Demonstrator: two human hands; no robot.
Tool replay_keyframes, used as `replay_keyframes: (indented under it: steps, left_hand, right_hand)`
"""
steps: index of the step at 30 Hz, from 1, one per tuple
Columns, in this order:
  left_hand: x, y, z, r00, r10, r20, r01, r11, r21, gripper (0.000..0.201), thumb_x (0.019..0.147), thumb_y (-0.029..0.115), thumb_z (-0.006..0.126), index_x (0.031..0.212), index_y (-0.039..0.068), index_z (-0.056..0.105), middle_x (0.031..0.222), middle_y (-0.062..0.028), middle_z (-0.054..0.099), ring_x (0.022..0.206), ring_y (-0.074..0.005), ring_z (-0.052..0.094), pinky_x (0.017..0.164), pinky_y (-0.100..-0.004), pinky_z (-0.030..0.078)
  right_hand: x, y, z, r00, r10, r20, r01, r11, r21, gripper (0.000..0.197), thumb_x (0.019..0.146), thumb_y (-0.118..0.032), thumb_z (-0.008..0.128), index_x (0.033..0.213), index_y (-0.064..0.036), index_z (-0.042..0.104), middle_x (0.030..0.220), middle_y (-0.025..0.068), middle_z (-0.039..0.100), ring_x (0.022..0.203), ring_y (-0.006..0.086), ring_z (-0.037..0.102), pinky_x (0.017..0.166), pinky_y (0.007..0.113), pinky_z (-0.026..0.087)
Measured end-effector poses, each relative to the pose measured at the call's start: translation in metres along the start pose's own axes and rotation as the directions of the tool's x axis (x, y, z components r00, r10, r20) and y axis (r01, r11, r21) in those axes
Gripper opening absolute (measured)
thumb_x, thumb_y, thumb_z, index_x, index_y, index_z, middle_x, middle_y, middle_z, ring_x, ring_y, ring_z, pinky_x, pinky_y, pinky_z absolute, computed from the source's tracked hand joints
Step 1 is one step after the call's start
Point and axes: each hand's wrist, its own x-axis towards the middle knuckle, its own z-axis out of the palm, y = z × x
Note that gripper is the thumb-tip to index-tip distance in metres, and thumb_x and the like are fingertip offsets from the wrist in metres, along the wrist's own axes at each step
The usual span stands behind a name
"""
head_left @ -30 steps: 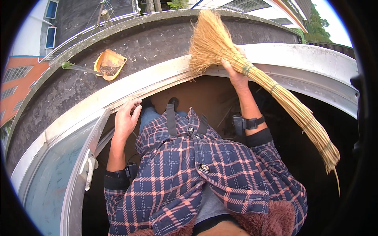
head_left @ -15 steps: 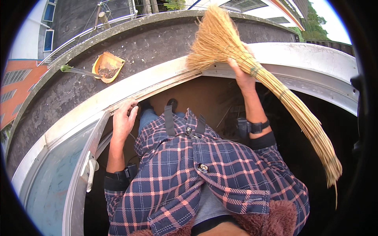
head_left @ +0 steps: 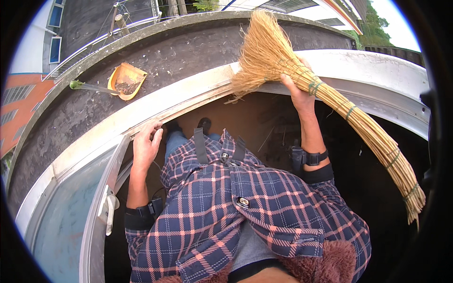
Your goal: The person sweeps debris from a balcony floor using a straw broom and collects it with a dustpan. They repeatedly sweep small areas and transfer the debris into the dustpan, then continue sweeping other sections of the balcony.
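My right hand (head_left: 302, 92) grips a straw hand broom (head_left: 351, 111) just below its flared head. The bristles fan up and to the left over the white window sill (head_left: 198, 95), and their lower tips reach its inner edge. The bound handle curves away to the lower right. At the sill's inner edge, beside the sash corner, my left hand (head_left: 147, 145) rests with its fingers loosely bent and no object showing in it. Beyond the sill a yellow dustpan (head_left: 126, 81) with dark debris in it stands on the grey ledge, its green-tipped handle pointing left.
A swung-in window sash (head_left: 96, 212) with a white handle (head_left: 109, 207) stands at my left. Outside, a dark concrete ledge (head_left: 188, 52) ends in a raised curb, with a railing and buildings beyond. My feet (head_left: 204, 124) are on the brown floor below the sill.
The broom has shifted to the right with my right hand, and its handle end has swung farther right. My left hand has stayed nearly in place at the sill.
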Motion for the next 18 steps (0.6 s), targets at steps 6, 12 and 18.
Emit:
replay_keyframes:
  steps: [6,12,18]
  left_hand:
    - [0.005,0.001,0.003,0.995,0.097,-0.006,-0.097,0.995,0.009,0.022,0.087,0.008,0.065,0.108,0.004,0.064,0.092,-0.0110,0.067,0.072,-0.0206,0.063,0.067,-0.0308,0.051]
    - [0.002,0.000,0.003,0.998,0.062,-0.008,-0.062,0.998,-0.002,0.021,0.086,0.007,0.065,0.108,0.003,0.064,0.090,-0.0107,0.067,0.068,-0.0187,0.062,0.066,-0.0299,0.050]
    - [0.005,-0.001,0.007,0.997,0.082,0.014,-0.082,0.996,-0.021,0.022,0.086,0.006,0.065,0.108,0.003,0.064,0.088,-0.0104,0.066,0.068,-0.0187,0.061,0.066,-0.0297,0.050]
  right_hand:
    - [-0.010,0.014,0.043,0.982,0.173,0.075,-0.181,0.976,0.121,0.055,0.081,-0.005,0.071,0.131,0.0016,0.047,0.117,0.0095,0.057,0.102,0.0154,0.058,0.083,0.028,0.052]
    - [-0.002,-0.001,0.003,0.999,-0.022,0.036,0.022,1.000,-0.019,0.053,0.083,-0.006,0.068,0.130,0.0035,0.046,0.119,0.0115,0.058,0.107,0.0175,0.057,0.094,0.032,0.046]
    - [-0.006,0.006,0.050,0.993,-0.023,0.115,0.033,0.996,-0.083,0.058,0.079,-0.011,0.073,0.129,0.0025,0.048,0.122,0.0111,0.055,0.113,0.0186,0.051,0.099,0.033,0.040]
